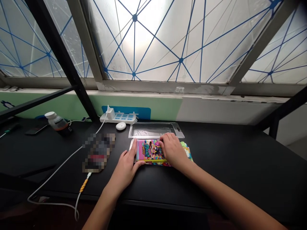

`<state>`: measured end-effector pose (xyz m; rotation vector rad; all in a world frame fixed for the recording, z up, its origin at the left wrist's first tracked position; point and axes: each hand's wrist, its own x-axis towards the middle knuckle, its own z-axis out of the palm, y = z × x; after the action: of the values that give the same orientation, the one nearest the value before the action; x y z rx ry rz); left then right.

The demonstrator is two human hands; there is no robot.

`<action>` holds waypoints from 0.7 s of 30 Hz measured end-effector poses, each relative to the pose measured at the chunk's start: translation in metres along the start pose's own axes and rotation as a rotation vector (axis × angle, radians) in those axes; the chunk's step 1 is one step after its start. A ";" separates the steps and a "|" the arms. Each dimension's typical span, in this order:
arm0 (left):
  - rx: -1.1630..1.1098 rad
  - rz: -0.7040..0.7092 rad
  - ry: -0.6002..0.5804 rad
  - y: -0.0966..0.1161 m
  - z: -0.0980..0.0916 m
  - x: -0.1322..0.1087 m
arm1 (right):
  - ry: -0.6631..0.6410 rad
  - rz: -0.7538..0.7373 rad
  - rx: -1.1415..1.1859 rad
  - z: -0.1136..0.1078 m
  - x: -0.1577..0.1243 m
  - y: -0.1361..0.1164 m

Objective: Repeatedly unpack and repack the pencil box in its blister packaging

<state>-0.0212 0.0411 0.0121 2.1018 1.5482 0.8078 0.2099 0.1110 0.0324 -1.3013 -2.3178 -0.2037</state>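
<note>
A flat, rectangular, pink pack with multicoloured cartoon print (144, 150) lies on the matte black desk (240, 159), at the centre of the dial. The left hand (127, 167), thumb and forefinger spread wide, touches its nine o'clock end. The right hand (176, 151) lies over its three o'clock part, fingers curled; whether they pinch it I cannot tell. Just beyond, at twelve, sits a clear plastic shell (153, 131); at eleven, a small, round white case (121, 126) and a white power strip (123, 118).

On the surface (240, 159), the package (144, 151) lies before the blister shell (153, 131); the case (121, 126) sits left of the shell, before the power strip (123, 117); left of the package, the device (98, 156); farther left, the bottle (57, 121).
</note>
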 end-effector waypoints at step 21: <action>-0.080 -0.182 -0.119 0.002 -0.010 -0.005 | -0.480 0.170 0.287 -0.067 -0.103 0.083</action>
<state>-0.0280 0.0360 0.0200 1.8845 1.5888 0.6569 0.3462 0.0533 0.0349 -1.5063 -2.4712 0.5336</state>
